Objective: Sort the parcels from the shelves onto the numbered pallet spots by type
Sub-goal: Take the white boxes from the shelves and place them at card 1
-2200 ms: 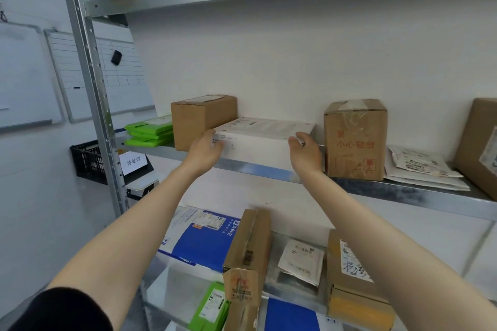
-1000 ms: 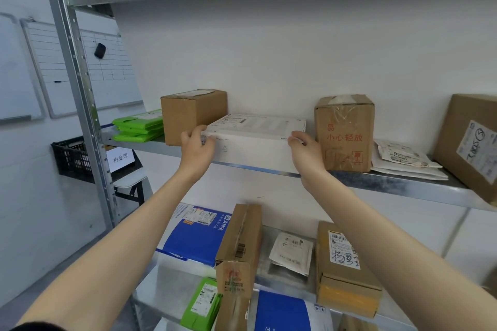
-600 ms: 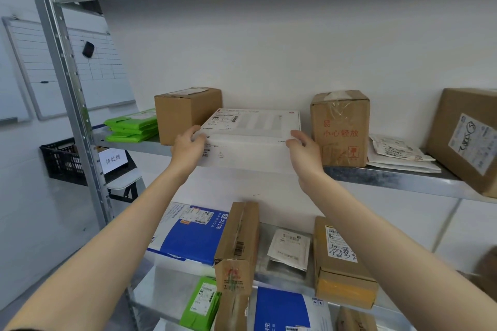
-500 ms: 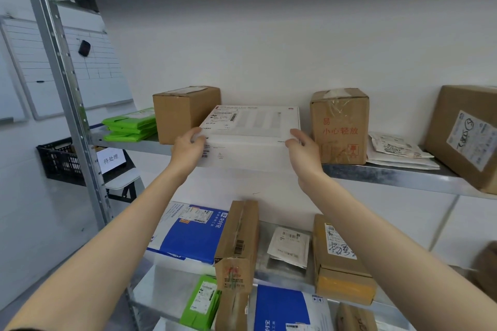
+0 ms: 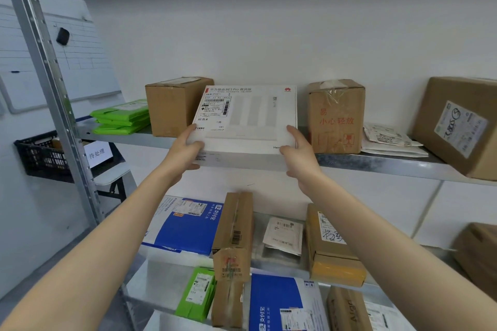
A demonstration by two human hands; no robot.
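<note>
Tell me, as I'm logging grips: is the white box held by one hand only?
No, the left hand grips the white box at its left front corner and the right hand at its right.

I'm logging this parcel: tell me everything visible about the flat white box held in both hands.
The flat white cardboard box is shallow and looks intact, with a red logo at its far right corner and a barcoded shipping label at far left. It tilts its top face toward the camera, near edge out past the metal shelf front, between a plain brown carton and a taped brown carton. The left hand grips its near left corner, the right hand its near right corner.
</note>
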